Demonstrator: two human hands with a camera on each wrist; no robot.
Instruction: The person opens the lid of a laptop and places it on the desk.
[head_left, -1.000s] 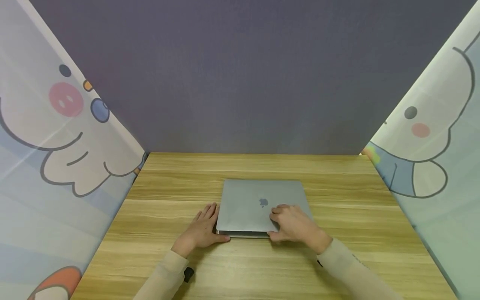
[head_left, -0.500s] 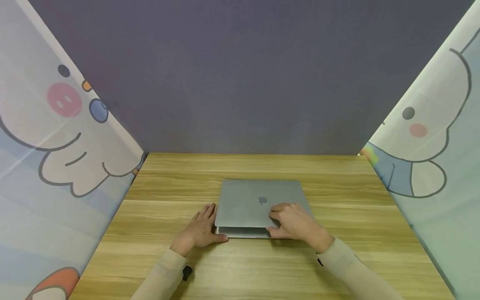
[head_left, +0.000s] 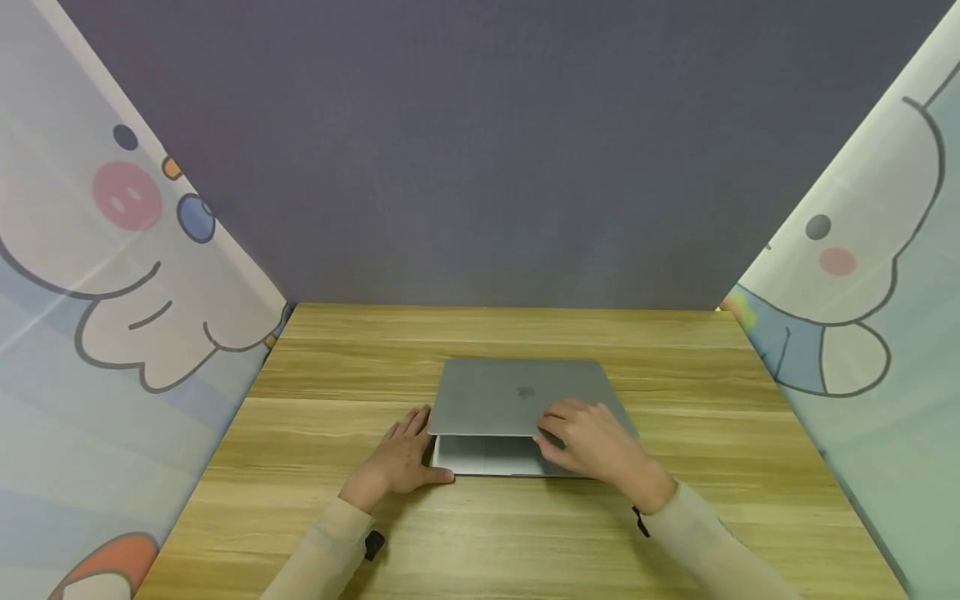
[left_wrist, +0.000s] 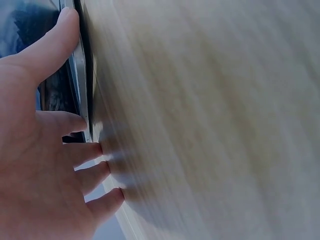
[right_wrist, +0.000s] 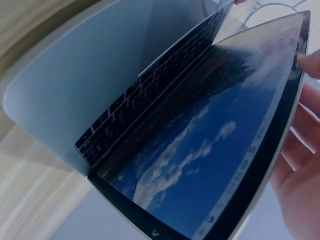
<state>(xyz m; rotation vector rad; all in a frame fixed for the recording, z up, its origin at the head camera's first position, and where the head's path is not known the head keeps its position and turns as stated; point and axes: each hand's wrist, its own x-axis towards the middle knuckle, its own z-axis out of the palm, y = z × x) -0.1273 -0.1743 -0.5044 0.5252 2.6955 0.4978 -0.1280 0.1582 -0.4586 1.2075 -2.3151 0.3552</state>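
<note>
A grey laptop [head_left: 483, 404] lies on the wooden table with its lid part way up, leaving a wedge-shaped gap at the front. My right hand [head_left: 596, 443] pinches the lid's front edge right of centre, thumb on the underside and fingers on top. In the right wrist view the lit screen [right_wrist: 200, 145] shows a blue sky picture, and the black keyboard [right_wrist: 132, 102] is visible beside it. My left hand [head_left: 397, 462] rests spread at the laptop's left front corner, with its fingers fairly straight and its thumb against the base [head_left: 480, 454].
Wood-grain tabletop [head_left: 315, 367] surrounds the laptop. A dark grey panel [head_left: 480, 167] rises behind the table, and cartoon-printed curtains [head_left: 172, 325] hang along both sides. A dark band shows at each wrist.
The laptop lid's front edge has risen with my right hand, widening the gap and baring more of the base. My left hand has stayed at the corner.
</note>
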